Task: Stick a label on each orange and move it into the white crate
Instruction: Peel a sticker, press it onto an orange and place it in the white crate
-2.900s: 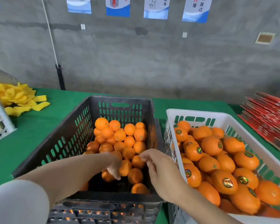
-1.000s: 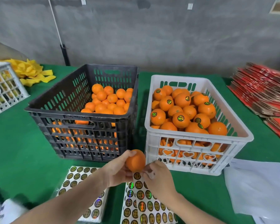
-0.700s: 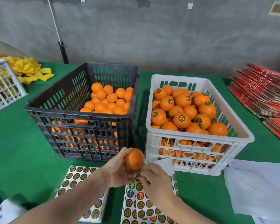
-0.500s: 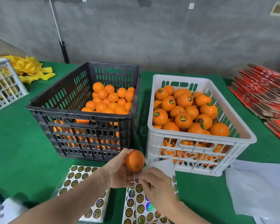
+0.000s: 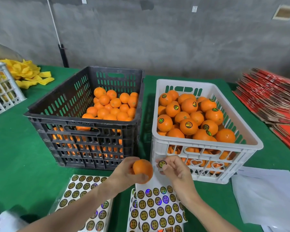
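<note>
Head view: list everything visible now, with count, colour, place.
black crate: one, black, centre-left
unlabelled oranges: many, orange, inside it
white crate: one, white, centre-right
labelled oranges: many, orange, inside it
label sheets: several, white-gold, nearest edge
papers: several, white, near right
flat cartons: stack, red, far right
scraps: pile, yellow, far left
grid crate: one, white, left edge
table cover: one, green, underneath
left hand: one, grips an orange, front
right hand: one, pinches a label beside it

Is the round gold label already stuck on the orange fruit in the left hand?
No, the right hand pinches the round gold label beside the orange fruit, not touching.
</note>
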Demonstrator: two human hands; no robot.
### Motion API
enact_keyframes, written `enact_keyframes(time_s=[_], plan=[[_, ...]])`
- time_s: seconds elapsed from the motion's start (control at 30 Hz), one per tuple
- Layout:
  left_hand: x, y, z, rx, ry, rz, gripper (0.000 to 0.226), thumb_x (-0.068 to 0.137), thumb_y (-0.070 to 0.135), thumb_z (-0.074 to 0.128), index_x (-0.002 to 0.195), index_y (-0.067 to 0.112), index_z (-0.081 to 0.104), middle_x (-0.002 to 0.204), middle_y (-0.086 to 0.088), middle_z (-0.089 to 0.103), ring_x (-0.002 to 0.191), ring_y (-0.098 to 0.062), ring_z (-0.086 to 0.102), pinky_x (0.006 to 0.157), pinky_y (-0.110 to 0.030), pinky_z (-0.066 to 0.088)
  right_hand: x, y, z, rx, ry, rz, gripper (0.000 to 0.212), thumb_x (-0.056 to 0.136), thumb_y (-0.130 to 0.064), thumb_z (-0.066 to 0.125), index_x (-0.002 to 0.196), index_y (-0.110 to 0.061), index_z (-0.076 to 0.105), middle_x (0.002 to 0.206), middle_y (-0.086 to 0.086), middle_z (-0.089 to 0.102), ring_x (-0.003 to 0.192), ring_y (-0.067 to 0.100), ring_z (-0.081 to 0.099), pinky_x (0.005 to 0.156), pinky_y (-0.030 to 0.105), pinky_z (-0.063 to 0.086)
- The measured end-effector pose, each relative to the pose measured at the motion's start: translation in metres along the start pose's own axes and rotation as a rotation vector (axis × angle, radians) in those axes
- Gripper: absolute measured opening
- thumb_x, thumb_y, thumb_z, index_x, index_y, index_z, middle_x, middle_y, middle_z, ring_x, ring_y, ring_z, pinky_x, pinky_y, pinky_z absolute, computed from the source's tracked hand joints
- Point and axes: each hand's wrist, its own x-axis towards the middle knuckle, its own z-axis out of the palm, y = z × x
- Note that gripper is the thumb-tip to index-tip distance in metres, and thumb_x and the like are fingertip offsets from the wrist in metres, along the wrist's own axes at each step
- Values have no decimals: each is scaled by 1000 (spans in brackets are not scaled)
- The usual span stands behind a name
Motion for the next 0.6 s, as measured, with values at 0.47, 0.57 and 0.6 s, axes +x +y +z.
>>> enact_keyframes(time_s=[0.47,0.57,0.6], plan=[[-9,45,-3,-1030,-334,-246,72,70,44,68,127,4,50,93,-22,61,52,-20,54,41,-24,48,13,-39,-2,127,-44,-18,16,85,-18,59,90,-3,63,104,4,69,100,19,63,82,28,53],[-8,48,2,-971,-305,-252,73,75,56,60,124,2,53,83,-19,63,54,-19,53,44,-24,47,14,-48,3,-68,-106,-114,13,89,-10,60,79,-18,64,111,-8,65,102,3,58,82,19,48],[-8,49,3,-958,-303,-254,73,76,58,58,122,2,55,80,-17,63,55,-18,54,46,-24,48,14,-49,4,-130,-111,-137,19,90,-7,60,78,-22,62,113,-9,62,104,2,56,83,19,47]])
